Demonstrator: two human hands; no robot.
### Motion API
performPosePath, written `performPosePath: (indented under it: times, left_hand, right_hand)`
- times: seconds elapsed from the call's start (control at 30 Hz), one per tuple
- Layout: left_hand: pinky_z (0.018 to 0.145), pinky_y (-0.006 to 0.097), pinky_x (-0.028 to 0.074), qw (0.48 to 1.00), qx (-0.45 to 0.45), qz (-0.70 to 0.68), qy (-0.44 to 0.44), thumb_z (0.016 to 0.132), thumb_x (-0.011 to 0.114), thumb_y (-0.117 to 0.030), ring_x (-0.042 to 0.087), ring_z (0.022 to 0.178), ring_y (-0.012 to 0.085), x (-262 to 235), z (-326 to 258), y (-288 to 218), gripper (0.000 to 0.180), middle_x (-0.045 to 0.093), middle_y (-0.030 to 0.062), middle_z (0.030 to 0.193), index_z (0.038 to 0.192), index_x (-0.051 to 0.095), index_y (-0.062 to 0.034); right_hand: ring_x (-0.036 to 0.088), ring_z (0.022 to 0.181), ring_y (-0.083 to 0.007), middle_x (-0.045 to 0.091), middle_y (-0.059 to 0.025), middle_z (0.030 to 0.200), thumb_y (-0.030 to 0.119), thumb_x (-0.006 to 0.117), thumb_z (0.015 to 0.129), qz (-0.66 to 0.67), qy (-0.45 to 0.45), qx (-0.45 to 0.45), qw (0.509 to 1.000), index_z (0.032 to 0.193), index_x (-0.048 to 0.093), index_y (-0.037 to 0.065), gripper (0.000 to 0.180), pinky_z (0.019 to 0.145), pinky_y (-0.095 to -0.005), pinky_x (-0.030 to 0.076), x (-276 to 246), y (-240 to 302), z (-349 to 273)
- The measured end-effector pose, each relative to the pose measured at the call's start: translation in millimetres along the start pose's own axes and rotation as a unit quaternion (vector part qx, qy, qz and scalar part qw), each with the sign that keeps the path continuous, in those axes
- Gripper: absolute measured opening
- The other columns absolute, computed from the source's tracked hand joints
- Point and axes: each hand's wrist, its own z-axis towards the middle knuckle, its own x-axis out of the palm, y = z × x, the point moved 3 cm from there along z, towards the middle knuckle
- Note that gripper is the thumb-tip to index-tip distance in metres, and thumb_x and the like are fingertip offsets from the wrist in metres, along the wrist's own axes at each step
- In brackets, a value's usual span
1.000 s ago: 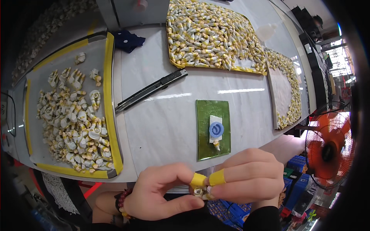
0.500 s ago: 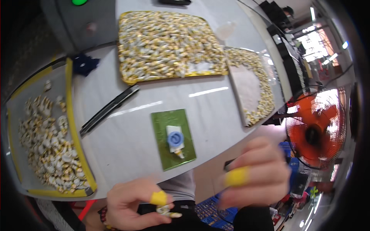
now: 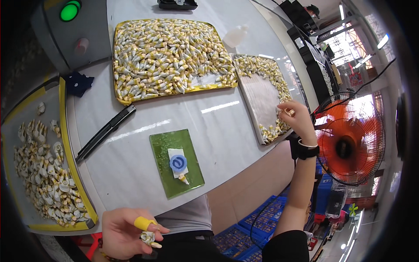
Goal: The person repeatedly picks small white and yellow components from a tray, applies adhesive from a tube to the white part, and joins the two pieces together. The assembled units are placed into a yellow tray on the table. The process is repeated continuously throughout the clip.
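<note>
My left hand [image 3: 128, 233], a yellow band round one finger, is at the near edge of the table. Its thumb and fingers pinch a small white piece [image 3: 148, 238] with a pale pointed tip. Out to the right, my right hand [image 3: 299, 118] is over the right tray [image 3: 262, 94], fingers closed round a small white-and-yellow piece [image 3: 288, 112]. Rows of similar pieces line that tray's far and right sides. On a green mat [image 3: 165, 174] sits a blue ring-shaped thing [image 3: 178, 163] on a white pad, with one piece poking out below it.
A large yellow-edged tray [image 3: 174, 59] full of pieces lies at the back. Another yellow-edged tray [image 3: 70, 166] of white pieces stands left. Between them lies a black bar-shaped tool [image 3: 107, 132]. An orange fan [image 3: 345, 146] stands beyond the right edge; blue crates [image 3: 266, 214] are below.
My right hand has moved from the near edge up and away to the right tray. My left hand stays low, still pinching its piece. The whole view has shifted slightly.
</note>
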Motion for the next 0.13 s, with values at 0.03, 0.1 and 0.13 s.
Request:
performPosePath:
  times: [0.03, 0.1, 0.13]
  left_hand:
    - [0.079, 0.045, 0.053, 1.0, 0.001, -0.001, 0.003, 0.067, 0.077, -0.004, 0.063, 0.076, 0.0217, -0.3, 0.2, -0.9, 0.031, 0.061, 0.0146, 0.078, 0.09, 0.059, 0.0046]
    - [0.078, 0.045, 0.053, 1.0, 0.003, -0.004, 0.008, 0.067, 0.077, -0.005, 0.063, 0.076, 0.0218, 0.2, 2.0, -1.7, 0.031, 0.061, 0.0148, 0.078, 0.09, 0.059, 0.0043]
    - [0.078, 0.045, 0.053, 1.0, 0.002, -0.004, 0.008, 0.067, 0.077, -0.005, 0.063, 0.076, 0.0218, 1.0, 2.2, -1.5, 0.031, 0.061, 0.0148, 0.078, 0.09, 0.059, 0.0043]
  right_hand:
    - [0.059, 0.067, -0.0215, 0.061, -0.0127, 0.073, 0.005, 0.065, 0.069, 0.005, -0.004, -0.008, 1.0, 0.083, 0.065, -0.001, 0.016, 0.064, -0.0302, 0.046, 1.4, 1.7, -3.3]
    - [0.059, 0.069, -0.0222, 0.06, -0.0128, 0.073, 0.006, 0.065, 0.07, 0.013, -0.016, 0.02, 1.0, 0.083, 0.066, -0.002, 0.015, 0.065, -0.0308, 0.045, 5.8, 2.4, -5.7]
    - [0.059, 0.071, -0.0227, 0.06, -0.0137, 0.075, 0.006, 0.065, 0.071, 0.014, -0.018, 0.027, 0.999, 0.083, 0.066, -0.002, 0.015, 0.066, -0.0311, 0.045, 5.3, 4.7, -5.6]
